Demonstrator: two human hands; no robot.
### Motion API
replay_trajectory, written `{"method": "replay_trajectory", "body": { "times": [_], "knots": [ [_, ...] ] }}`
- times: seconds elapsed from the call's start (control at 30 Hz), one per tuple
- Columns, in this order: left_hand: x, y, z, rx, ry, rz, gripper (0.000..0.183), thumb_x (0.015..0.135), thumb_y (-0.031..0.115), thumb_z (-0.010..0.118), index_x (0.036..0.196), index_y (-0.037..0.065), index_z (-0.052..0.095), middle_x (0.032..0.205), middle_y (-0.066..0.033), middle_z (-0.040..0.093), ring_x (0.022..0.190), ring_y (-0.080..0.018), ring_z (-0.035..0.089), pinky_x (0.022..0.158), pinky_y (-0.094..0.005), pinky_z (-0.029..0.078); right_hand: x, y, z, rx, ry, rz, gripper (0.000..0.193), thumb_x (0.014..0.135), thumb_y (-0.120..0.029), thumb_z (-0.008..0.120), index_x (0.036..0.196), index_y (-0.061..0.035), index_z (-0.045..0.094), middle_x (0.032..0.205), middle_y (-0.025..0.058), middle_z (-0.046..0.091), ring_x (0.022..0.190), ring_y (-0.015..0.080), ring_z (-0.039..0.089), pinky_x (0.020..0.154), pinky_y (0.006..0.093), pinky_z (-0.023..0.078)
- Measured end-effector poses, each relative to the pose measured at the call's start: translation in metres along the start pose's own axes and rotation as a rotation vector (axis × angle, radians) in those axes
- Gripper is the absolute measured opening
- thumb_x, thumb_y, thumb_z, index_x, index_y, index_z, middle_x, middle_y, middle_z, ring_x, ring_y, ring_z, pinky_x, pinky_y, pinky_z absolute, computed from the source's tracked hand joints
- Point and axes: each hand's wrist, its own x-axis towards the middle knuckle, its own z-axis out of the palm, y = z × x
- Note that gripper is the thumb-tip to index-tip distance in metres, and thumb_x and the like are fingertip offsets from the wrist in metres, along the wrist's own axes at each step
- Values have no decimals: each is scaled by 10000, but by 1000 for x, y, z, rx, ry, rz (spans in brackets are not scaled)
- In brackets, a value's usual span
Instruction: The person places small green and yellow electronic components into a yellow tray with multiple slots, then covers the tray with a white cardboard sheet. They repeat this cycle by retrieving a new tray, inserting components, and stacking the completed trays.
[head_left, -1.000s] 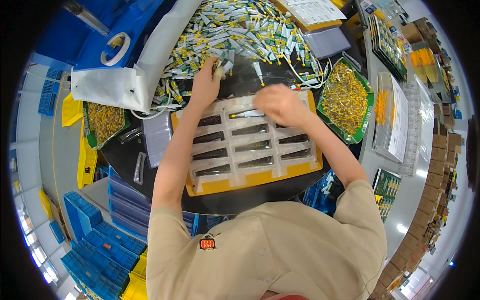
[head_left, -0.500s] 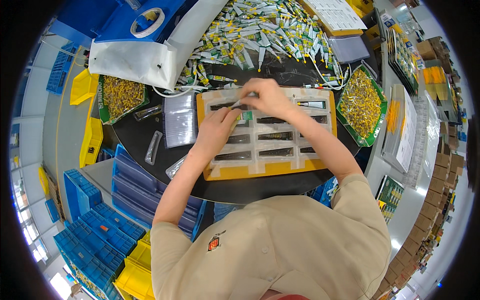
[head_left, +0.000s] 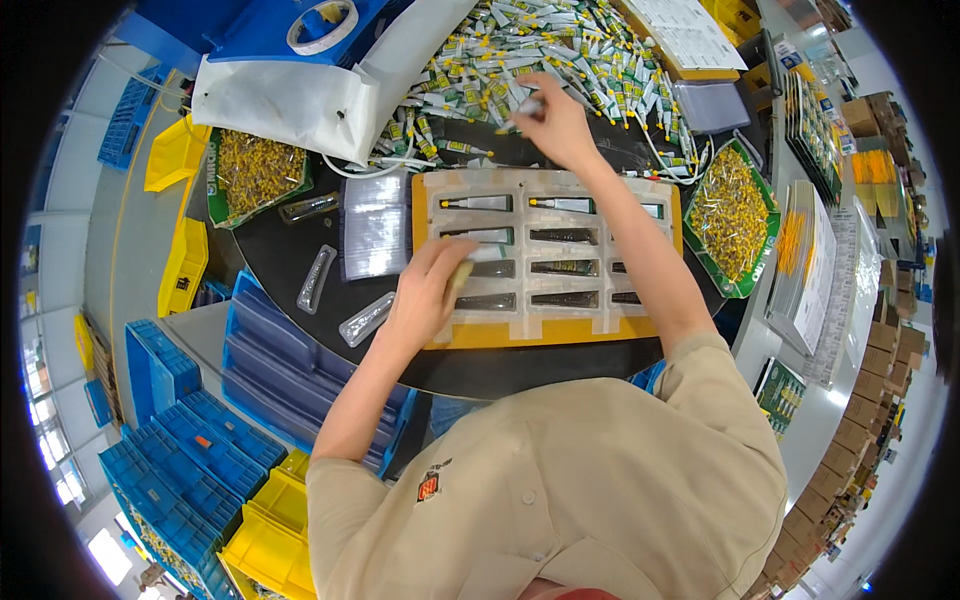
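Observation:
A moulded tray (head_left: 521, 322) of pale plastic on a yellow base lies in front of me, with rows of tapered slots. Small glue-type tubes (head_left: 562, 204) with yellow caps fill the top slots; other slots look dark. My left hand (head_left: 428, 292) is closed over the tray's left column, a pale tube (head_left: 487, 252) showing at its fingertips, partly hidden. Beyond the tray, my right hand (head_left: 556, 122) pinches a small whitish, blurred thing (head_left: 531, 106), apparently another tube, at the near edge of a large heap of tubes (head_left: 560, 60).
Green boxes of small yellow-capped pieces stand left (head_left: 258, 178) and right (head_left: 732, 215) of the tray. Clear plastic blisters (head_left: 367, 320) and a stack of clear sheets (head_left: 375, 230) lie to the left. A white cable (head_left: 655, 150) crosses the heap's edge. Blue crates (head_left: 205, 455) stand lower left.
My right hand has gone from the tray's top row out to the tube heap. My left hand has come nearer, down the left column. A tube now shows in the second-row left slot.

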Motion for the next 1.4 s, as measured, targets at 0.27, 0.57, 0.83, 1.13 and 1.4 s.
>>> {"method": "replay_trajectory", "body": {
  "times": [0.27, 0.57, 0.83, 1.13, 1.4],
  "knots": [
    [-35, 2, -1, 122, -183, 135, 236, 711, 74, 734, 941, 79, 682, 913, -76, 599, 839, -271, 578, 735, -372, 472, -132, -49, 20, -169, -342, -386, 132, 688, -186, 744, 784, -110, 696, 784, 56, 656, 791, 293, 597, 731, 400, 491],
    [47, -31, 6, 271, -42, 139, 201, 759, 74, 682, 960, 69, 688, 932, -89, 586, 924, -298, 551, 811, -397, 454, 13, 8, 21, -745, 112, -6, 203, 810, -245, 668, 867, -51, 675, 855, 153, 647, 864, 347, 637, 706, 454, 516],
    [189, -101, 25, 537, -676, -141, 173, 762, 95, 706, 928, 59, 677, 975, -150, 644, 963, -345, 604, 835, -427, 493, 30, 42, 26, -847, -6, 97, 243, 772, -304, 660, 870, -89, 718, 968, 170, 676, 897, 371, 653, 776, 447, 537],
    [112, -21, 23, -127, -99, -52, 215, 804, 19, 618, 1012, 44, 570, 1020, -127, 591, 929, -317, 600, 751, -389, 531, -13, 38, -29, -350, 67, 80, 214, 821, -276, 676, 896, -76, 694, 841, 108, 700, 775, 279, 672, 721, 383, 523],
    [11, 40, 82, -11, -330, 392, 283, 742, 46, 677, 1023, 78, 667, 1001, -66, 602, 962, -268, 562, 826, -373, 467, 29, 51, 35, -607, 131, 118, 255, 805, -321, 667, 848, -70, 674, 861, 126, 677, 825, 335, 657, 728, 440, 523]
  ]
}}
